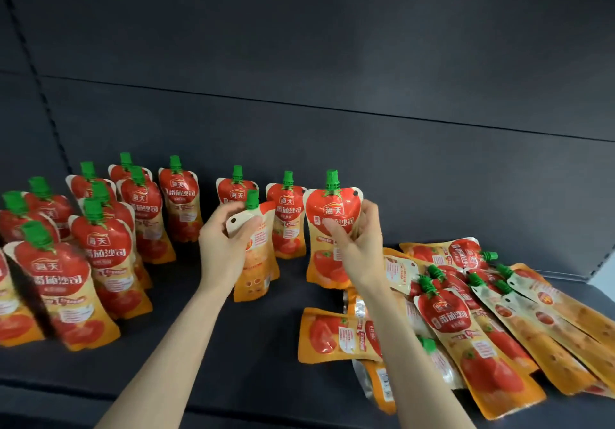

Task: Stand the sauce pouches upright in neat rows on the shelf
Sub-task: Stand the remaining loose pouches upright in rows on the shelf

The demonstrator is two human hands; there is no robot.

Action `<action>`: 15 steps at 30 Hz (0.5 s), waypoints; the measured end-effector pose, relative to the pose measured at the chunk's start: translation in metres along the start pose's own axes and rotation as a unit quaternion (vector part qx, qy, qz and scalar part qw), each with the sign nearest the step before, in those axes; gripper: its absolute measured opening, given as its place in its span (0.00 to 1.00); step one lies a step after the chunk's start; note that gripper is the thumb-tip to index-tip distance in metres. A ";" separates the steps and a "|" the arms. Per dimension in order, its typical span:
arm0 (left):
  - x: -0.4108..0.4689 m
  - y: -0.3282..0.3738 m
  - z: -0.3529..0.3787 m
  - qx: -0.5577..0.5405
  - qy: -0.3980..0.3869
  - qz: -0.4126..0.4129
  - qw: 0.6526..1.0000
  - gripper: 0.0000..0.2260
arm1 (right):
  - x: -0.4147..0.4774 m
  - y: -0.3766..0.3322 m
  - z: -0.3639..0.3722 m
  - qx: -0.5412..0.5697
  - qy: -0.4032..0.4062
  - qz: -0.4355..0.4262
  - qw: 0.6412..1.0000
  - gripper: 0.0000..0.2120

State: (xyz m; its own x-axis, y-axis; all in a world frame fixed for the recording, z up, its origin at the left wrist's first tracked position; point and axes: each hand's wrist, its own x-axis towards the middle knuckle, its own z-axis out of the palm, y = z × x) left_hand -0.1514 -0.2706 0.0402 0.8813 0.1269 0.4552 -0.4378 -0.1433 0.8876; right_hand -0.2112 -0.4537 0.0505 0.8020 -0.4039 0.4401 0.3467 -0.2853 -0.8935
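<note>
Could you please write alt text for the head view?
The left hand holds one red-and-orange, green-capped sauce pouch upright on the dark shelf, the right hand a second pouch; standing rows are left, a flat pile right.

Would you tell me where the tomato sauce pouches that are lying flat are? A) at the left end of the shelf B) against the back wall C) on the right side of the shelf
C: the flat pouches lie piled on the right side of the shelf, while the upright pouches stand on the left.
</note>
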 end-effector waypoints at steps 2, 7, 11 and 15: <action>0.005 -0.001 -0.011 0.006 0.017 0.009 1.000 0.11 | -0.003 0.005 0.023 0.028 0.002 0.008 1.000 0.19; 0.022 -0.014 -0.027 0.019 0.017 0.013 1.000 0.12 | -0.003 0.018 0.070 0.027 0.006 0.028 0.999 0.19; 0.029 -0.025 -0.032 0.050 -0.047 0.036 0.997 0.14 | -0.012 0.036 0.091 0.010 0.016 0.052 0.998 0.18; 0.045 -0.027 -0.038 0.042 -0.124 0.018 0.991 0.14 | -0.012 0.040 0.094 0.005 0.030 0.062 0.998 0.16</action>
State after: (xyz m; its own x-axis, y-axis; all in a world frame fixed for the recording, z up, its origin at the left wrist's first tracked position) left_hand -0.1065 -0.2232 0.0395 0.8866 -0.1235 0.4457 -0.4625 -0.2260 0.8574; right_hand -0.1614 -0.3783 0.0010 0.8089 -0.4862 0.3305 0.2516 -0.2217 -0.9421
